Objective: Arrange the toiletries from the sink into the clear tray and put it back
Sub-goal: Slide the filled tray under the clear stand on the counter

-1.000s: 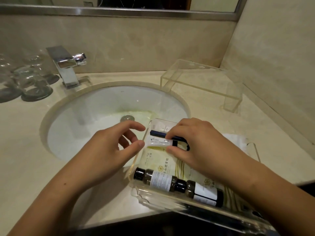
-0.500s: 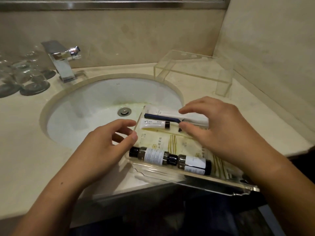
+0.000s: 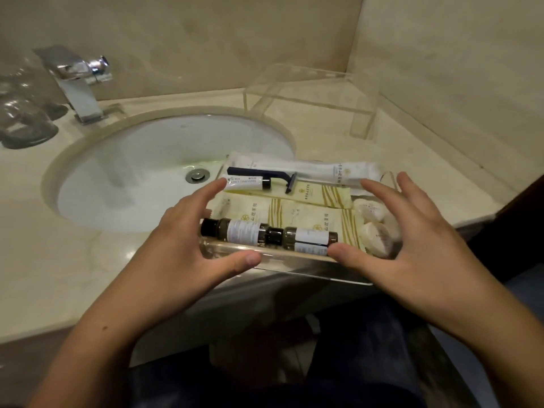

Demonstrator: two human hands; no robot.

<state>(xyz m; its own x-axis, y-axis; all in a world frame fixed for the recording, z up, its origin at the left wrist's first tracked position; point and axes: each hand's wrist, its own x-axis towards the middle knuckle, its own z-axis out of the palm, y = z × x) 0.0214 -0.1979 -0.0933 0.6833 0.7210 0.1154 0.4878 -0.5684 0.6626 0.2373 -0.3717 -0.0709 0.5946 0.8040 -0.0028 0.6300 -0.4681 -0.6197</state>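
The clear tray [image 3: 294, 262] sits on the counter's front edge, right of the sink [image 3: 141, 160]. Inside lie two dark bottles [image 3: 244, 231] end to end at the front, cream sachets [image 3: 297, 214], a small white tube [image 3: 244, 183], a dark blue razor [image 3: 265, 173], a long white packet [image 3: 323, 167] and round wrapped soaps [image 3: 371, 212] at the right end. My left hand [image 3: 188, 242] is spread at the tray's left end, thumb by the front wall. My right hand [image 3: 412, 237] is spread at the right end, thumb near the second bottle. Neither hand is closed on anything.
A clear acrylic stand [image 3: 318, 83] is at the back right corner against the wall. The chrome faucet [image 3: 79, 83] is behind the sink, and upturned glasses [image 3: 20, 116] stand at far left. The tray's front overhangs the counter edge, with dark floor below.
My right hand has let go of the tube and razor and moved to the tray's right end. My left hand has shifted to the left end, both hands spreading wider.
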